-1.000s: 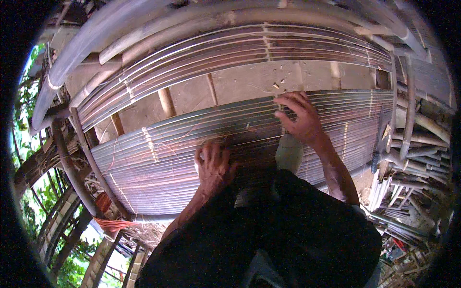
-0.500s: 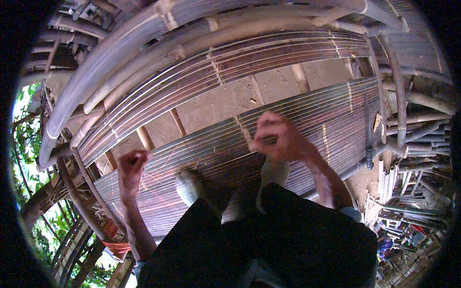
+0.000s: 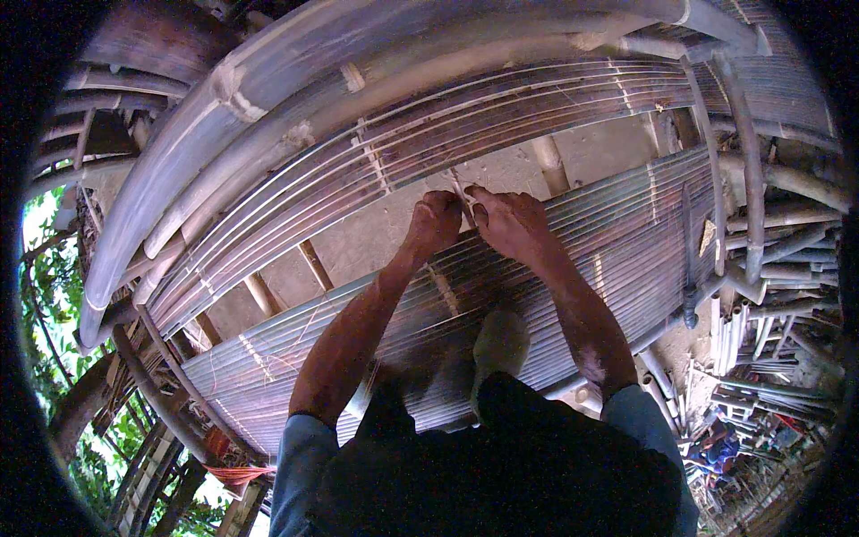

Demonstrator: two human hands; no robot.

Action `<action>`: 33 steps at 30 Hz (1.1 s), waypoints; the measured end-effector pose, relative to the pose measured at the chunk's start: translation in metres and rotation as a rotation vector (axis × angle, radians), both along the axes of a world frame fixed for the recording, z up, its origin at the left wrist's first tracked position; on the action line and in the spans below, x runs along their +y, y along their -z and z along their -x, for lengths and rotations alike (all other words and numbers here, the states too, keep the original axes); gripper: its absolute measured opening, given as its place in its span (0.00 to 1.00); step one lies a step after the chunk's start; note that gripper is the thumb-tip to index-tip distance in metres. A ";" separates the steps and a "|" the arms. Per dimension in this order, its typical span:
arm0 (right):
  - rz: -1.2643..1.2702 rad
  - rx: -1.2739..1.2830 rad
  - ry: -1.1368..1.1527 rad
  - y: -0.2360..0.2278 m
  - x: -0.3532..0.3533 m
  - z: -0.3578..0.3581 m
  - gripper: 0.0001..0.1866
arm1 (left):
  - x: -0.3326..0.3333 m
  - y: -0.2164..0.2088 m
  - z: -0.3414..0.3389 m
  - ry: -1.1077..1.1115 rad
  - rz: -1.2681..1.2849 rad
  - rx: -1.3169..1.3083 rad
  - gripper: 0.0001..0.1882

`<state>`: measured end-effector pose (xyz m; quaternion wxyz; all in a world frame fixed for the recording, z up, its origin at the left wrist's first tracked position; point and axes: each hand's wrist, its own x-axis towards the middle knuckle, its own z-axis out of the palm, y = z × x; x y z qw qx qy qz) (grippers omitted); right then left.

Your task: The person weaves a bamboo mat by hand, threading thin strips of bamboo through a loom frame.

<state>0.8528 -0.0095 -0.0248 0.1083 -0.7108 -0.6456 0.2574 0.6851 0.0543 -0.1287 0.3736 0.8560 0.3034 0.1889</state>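
My left hand [image 3: 437,219] and my right hand [image 3: 510,224] meet at the far edge of the near slatted bamboo panel [image 3: 573,259]. Between them stands a thin wooden crosspiece [image 3: 458,185] that spans the gap to the far slatted panel [image 3: 474,112]. Fingers of both hands are curled in a pinch close to this crosspiece. Whatever they grip is too small or hidden to make out. My shoe [image 3: 501,342] rests on the near panel, and thin reddish strands [image 3: 309,322] trail over its left part.
Thick curved bamboo poles [image 3: 295,54] arch along the far side. A dark long-bladed tool [image 3: 688,259] lies at the near panel's right end. Cut bamboo lengths [image 3: 787,259] are piled to the right. An orange cord bundle [image 3: 237,474] hangs at lower left.
My hands were far apart, the left one low over the panel's left part. Both have come together at the panel's far edge, beside the crosspiece. The view has shifted slightly.
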 end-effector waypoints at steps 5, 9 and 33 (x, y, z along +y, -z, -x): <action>0.114 0.008 0.059 0.001 0.001 -0.010 0.07 | 0.008 -0.037 -0.007 -0.153 0.913 0.038 0.08; -0.012 0.183 0.086 -0.012 -0.006 -0.005 0.05 | -0.013 -0.068 0.005 -0.254 0.091 -0.042 0.13; -0.345 0.651 -0.135 -0.079 -0.072 0.012 0.04 | -0.006 -0.251 0.256 -0.703 -0.419 0.243 0.11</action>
